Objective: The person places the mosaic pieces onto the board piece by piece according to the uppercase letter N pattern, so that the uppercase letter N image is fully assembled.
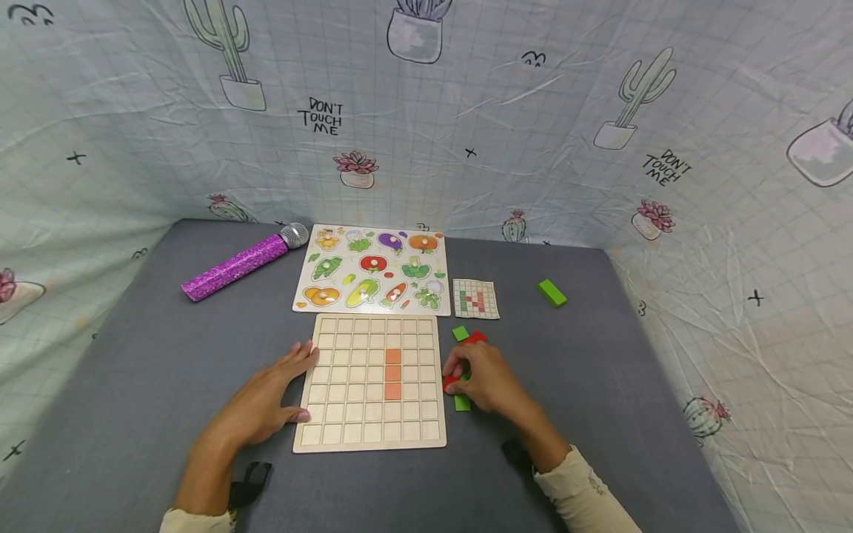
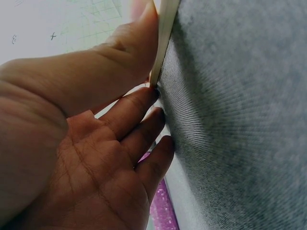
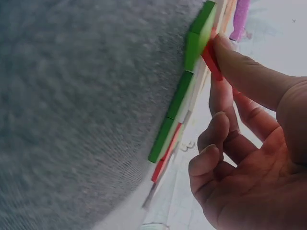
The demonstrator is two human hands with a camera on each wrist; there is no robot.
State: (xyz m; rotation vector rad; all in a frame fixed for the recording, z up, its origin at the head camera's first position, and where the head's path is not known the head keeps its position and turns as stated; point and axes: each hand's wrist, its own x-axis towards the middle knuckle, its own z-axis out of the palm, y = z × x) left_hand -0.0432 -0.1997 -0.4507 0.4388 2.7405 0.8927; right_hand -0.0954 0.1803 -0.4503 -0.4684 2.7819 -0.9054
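Note:
A square wooden grid board [image 1: 340, 392] lies on the dark table, with a column of orange tiles [image 1: 393, 374] in its cells. My left hand [image 1: 263, 407] rests at the board's left edge, its fingers spread and the thumb touching the rim. Just off the right edge, my right hand [image 1: 489, 377] pinches a red tile [image 3: 211, 60] between thumb and fingertips. Green tiles [image 3: 180, 96] lie on the table close by it, partly covered by the hand in the head view. More red pieces [image 1: 476, 337] and a green tile [image 1: 460, 333] sit just beyond the fingers.
Behind the grid board lies a vegetable puzzle board [image 1: 346, 280]. A small card with a coloured grid pattern [image 1: 476, 299] sits to its right. A glittery purple microphone [image 1: 240, 266] lies at back left, a green block [image 1: 552, 292] at back right. Printed cloth [image 1: 426, 118] encloses the table's back and sides.

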